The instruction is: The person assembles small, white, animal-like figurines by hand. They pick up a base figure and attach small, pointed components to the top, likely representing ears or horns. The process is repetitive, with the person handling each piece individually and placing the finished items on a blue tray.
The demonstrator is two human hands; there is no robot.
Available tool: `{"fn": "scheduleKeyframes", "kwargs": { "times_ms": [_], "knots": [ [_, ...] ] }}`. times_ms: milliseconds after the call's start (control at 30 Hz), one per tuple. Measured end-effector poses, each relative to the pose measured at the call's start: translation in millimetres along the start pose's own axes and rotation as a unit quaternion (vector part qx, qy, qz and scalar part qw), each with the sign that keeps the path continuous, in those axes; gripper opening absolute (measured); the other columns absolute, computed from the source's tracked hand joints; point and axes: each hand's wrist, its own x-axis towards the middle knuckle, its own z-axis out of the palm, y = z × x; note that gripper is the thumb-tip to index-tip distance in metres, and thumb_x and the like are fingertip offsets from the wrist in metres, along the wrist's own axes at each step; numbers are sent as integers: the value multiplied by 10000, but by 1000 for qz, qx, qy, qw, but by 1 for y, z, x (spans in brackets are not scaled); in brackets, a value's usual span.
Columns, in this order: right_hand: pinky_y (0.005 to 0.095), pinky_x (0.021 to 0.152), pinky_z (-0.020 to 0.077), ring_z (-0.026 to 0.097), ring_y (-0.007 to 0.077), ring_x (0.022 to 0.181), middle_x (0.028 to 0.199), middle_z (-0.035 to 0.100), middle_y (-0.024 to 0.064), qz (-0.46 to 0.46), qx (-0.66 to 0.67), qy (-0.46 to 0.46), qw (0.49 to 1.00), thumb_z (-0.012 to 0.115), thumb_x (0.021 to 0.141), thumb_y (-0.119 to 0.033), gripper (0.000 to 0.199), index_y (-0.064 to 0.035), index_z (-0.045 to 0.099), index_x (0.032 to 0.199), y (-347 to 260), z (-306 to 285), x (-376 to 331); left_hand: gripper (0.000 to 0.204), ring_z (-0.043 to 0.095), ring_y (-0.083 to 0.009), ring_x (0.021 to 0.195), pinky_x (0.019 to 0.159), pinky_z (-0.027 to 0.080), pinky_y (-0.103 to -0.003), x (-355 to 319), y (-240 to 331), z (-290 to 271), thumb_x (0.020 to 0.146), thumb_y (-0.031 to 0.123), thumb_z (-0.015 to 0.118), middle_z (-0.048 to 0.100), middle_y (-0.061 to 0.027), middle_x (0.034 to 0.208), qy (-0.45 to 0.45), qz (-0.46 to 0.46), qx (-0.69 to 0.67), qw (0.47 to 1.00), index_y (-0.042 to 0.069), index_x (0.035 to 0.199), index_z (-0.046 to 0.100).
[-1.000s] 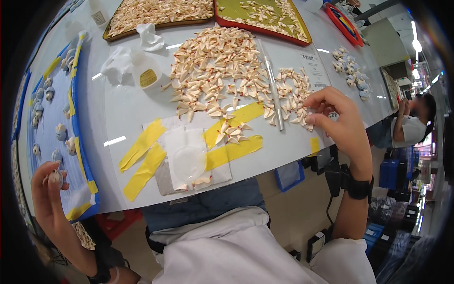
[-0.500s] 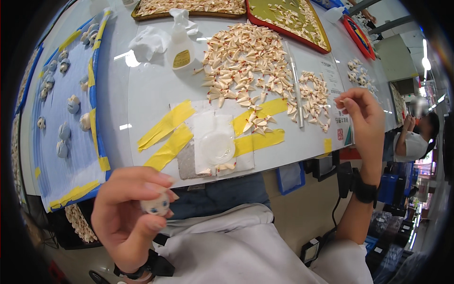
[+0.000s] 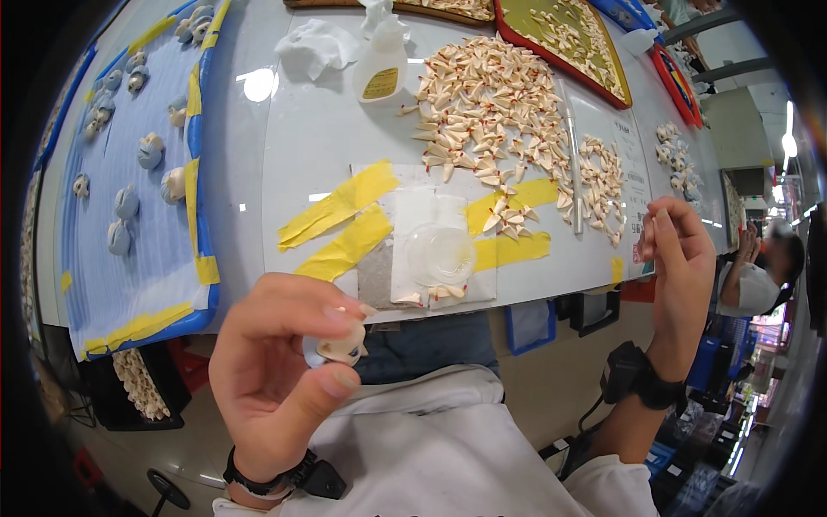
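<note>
My left hand pinches a small painted doll head between thumb and fingers, in front of the table's near edge. The head is pale, with blue showing on its back, and its face is turned to the right. Over the table's right part, my right hand is closed at the fingertips; what it holds, if anything, is too small to tell. Between the hands lies a clear round dish on a white sheet. Cream pointed pieces with red tips form a big pile, and several lie by the dish.
A blue-rimmed tray with several doll heads lies at left. Behind stand a white bottle, crumpled tissue and a red-edged tray of pieces. A metal rod divides the piles. Another person sits at far right.
My left hand has moved right and slightly up, and the doll head has turned from facing me to facing right. My right hand has lowered a little, its fingers still pinched.
</note>
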Motion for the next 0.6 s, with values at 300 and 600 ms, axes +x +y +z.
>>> {"fn": "scheduleKeyframes", "kwargs": {
  "times_ms": [300,600],
  "knots": [
    [205,582,385,495,114,651,737,528,68,-61,155,-72,983,665,729,-56,182,19,548,846,-15,36,-37,352,523,-193,896,772,415,-272,1,-6,5,730,56,647,520,-172,982,-34,-35,-126,991,-29,1018,463],
    [212,587,397,518,126,639,736,553,91,-162,65,-116,978,667,710,-40,131,41,610,796,-26,63,-24,424,533,-160,701,528,426,-199,4,-7,9,719,278,709,532,-141,884,-21,-29,-110,993,31,938,444]
  ]
}}
